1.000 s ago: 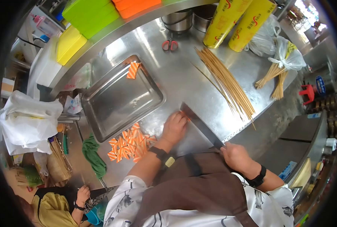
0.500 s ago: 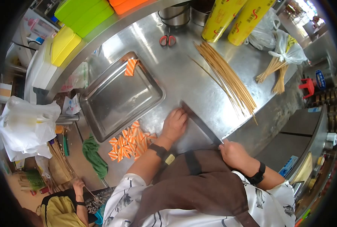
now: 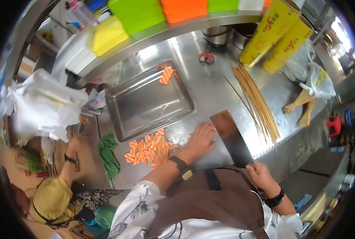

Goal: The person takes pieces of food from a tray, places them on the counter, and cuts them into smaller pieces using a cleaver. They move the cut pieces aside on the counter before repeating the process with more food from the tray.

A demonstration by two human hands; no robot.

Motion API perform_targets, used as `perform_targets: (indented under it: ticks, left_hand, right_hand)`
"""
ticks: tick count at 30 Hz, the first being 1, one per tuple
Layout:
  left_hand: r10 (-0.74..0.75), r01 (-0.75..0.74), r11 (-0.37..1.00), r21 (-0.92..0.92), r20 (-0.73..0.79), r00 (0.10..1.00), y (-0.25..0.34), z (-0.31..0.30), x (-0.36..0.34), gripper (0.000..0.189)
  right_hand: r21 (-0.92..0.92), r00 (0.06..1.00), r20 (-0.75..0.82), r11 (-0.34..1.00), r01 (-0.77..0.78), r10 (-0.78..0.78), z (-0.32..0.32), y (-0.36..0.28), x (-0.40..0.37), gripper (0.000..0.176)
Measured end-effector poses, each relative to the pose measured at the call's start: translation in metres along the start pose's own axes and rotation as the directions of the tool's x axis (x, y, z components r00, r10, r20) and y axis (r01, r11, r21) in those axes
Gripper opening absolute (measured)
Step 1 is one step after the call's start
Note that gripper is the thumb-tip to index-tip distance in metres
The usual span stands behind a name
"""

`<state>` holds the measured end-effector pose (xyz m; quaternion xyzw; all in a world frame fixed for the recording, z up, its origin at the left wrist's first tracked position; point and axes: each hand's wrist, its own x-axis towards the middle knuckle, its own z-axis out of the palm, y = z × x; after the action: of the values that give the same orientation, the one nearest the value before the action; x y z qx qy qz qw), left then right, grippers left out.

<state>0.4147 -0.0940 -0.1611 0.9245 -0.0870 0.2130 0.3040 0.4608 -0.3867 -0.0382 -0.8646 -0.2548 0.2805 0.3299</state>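
My right hand (image 3: 260, 175) is wrapped round the handle end of a broad cleaver (image 3: 234, 137). Its dark blade leans over the steel table, flat side showing. Beside the blade, my left hand (image 3: 202, 139) lies palm down, fingers stretched towards the metal. A small orange bit shows at that hand's left edge; what lies beneath the palm is hidden. Orange-and-white striped slices (image 3: 151, 148) form a loose pile left of my left wrist. Another striped piece (image 3: 167, 75) rests in the far right corner of a shallow steel tray (image 3: 119, 137).
Bamboo skewers (image 3: 257, 103) lie right of the cleaver. Red-handled scissors (image 3: 206, 57), yellow film rolls (image 3: 270, 32) and bagged skewers (image 3: 305, 103) stand farther back. A green cloth (image 3: 109, 155) lies left. A co-worker's arm (image 3: 68, 165) reaches in at lower left.
The cleaver has turned from edge-on to showing its broad side. My left hand has drawn back from the blade tip. The view has shifted left, and the co-worker's arm has moved forward.
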Motion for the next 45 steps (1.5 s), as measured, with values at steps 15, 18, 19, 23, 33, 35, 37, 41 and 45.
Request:
perform_targets:
  ticks: [15,18,19,23,33,35,37,41,45]
  left_hand:
    - [-0.214,0.108,0.905,0.411,0.22,0.952,-0.025,-0.077,-0.092,0.019]
    - [-0.168,0.102,0.935,0.339,0.171,0.971,-0.021,-0.097,-0.096,0.021]
    - [-0.114,0.093,0.972,0.214,0.088,0.99,-0.021,-0.103,-0.087,0.022]
    - [-0.19,0.206,0.955,0.212,-0.095,0.977,-0.038,-0.131,-0.017,0.033]
    - [-0.715,0.716,0.601,0.355,-0.161,0.68,-0.197,-0.106,0.095,0.045]
    - [-0.712,0.711,0.608,0.353,-0.153,0.685,-0.209,-0.102,0.101,0.04]
    - [-0.682,0.706,0.632,0.32,-0.203,0.702,-0.216,-0.098,0.1,0.03]
    - [-0.856,0.861,0.496,0.11,-0.102,0.507,-0.192,-0.113,0.102,0.032]
    - [-0.741,0.722,0.671,-0.17,-0.182,0.646,-0.076,-0.13,0.073,0.037]
  right_hand:
    - [0.033,0.99,0.084,0.993,-0.112,0.109,0.002,0.065,0.026,0.023]
    - [0.041,0.989,0.092,0.992,-0.119,0.115,0.001,0.051,0.038,0.024]
    - [0.02,0.999,0.04,1.0,-0.006,0.005,0.003,0.052,0.041,0.021]
    - [-0.01,0.999,-0.039,1.0,0.016,-0.017,0.005,0.044,0.05,0.026]
    - [-0.127,0.994,-0.09,0.989,-0.078,0.067,-0.002,0.047,0.034,0.029]
    - [-0.127,0.991,-0.105,0.987,-0.094,0.081,0.001,0.051,0.029,0.029]
    - [-0.037,0.983,-0.086,0.985,-0.168,0.165,0.004,0.049,0.026,0.029]
    - [0.011,0.983,-0.105,0.988,-0.153,0.154,0.003,0.038,0.028,0.024]
    - [-0.042,0.992,-0.097,0.995,-0.087,0.082,-0.001,0.044,0.023,0.022]
